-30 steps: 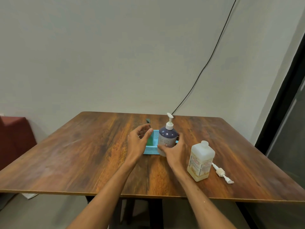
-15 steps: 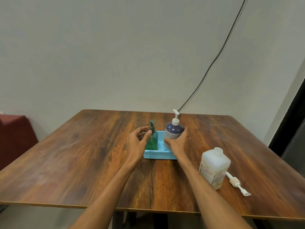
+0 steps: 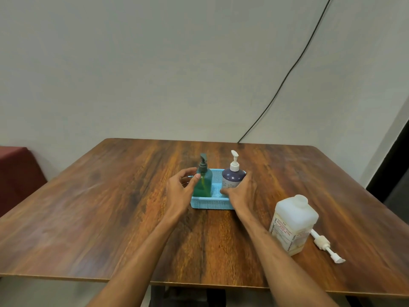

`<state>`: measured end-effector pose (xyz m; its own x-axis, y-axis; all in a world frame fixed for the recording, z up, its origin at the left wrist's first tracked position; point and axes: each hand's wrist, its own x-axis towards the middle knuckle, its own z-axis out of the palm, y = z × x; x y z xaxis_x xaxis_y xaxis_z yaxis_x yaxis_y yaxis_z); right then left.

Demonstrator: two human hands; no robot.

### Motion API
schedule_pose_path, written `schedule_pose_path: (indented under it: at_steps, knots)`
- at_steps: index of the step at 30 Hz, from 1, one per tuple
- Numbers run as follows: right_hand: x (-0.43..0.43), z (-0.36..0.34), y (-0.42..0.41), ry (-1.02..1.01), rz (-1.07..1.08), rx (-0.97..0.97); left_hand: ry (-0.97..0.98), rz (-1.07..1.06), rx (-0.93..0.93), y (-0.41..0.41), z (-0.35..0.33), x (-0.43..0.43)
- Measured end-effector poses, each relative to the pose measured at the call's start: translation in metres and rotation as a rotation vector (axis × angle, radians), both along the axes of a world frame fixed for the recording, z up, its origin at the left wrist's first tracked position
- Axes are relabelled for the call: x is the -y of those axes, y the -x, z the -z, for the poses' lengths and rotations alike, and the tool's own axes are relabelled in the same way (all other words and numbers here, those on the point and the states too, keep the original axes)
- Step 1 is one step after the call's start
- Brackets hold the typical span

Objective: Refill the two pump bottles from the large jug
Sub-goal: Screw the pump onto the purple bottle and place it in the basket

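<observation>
Purple bottle (image 3: 231,179) now stands in the basket (image 3: 210,204) beside the green bottle (image 3: 202,183); right hand (image 3: 240,193) grips it low to seat it; left hand (image 3: 180,189), loosely curved, steadies the green one with its thumb; open jug (image 3: 292,224) waits on the bench (image 3: 110,207).

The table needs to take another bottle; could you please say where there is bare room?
Free: the wood left of the blue basket, and the far strip behind it. Crowded: the near right, around the jug and loose pump.
</observation>
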<state>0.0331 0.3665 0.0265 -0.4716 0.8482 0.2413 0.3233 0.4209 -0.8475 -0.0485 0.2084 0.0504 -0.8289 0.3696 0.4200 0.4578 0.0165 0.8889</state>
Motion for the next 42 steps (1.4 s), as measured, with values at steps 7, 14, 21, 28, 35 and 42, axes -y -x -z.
schedule_pose_path:
  at_steps: [7, 14, 21, 28, 35, 42]
  knots:
    - [0.006, 0.000, -0.006, -0.013, 0.003, 0.017, 0.025, 0.007, 0.004, 0.003, 0.009, -0.004]
    - [0.013, -0.006, -0.012, -0.019, -0.044, 0.005, 0.032, -0.019, -0.005, 0.003, 0.008, -0.003]
    - [0.012, -0.013, -0.031, -0.054, 0.032, -0.112, 0.078, -0.174, 0.052, 0.010, 0.011, -0.002]
    - [0.002, 0.001, -0.028, 0.068, 0.118, 0.023, 0.350, -0.155, 0.156, 0.029, 0.019, -0.011]
    - [-0.012, 0.023, -0.013, 0.212, 0.177, 0.048, 0.496, -0.103, 0.206, 0.045, 0.025, -0.024]
    - [-0.018, 0.019, 0.000, 0.178, 0.236, 0.061, 0.498, -0.150, 0.120, 0.065, 0.030, -0.027]
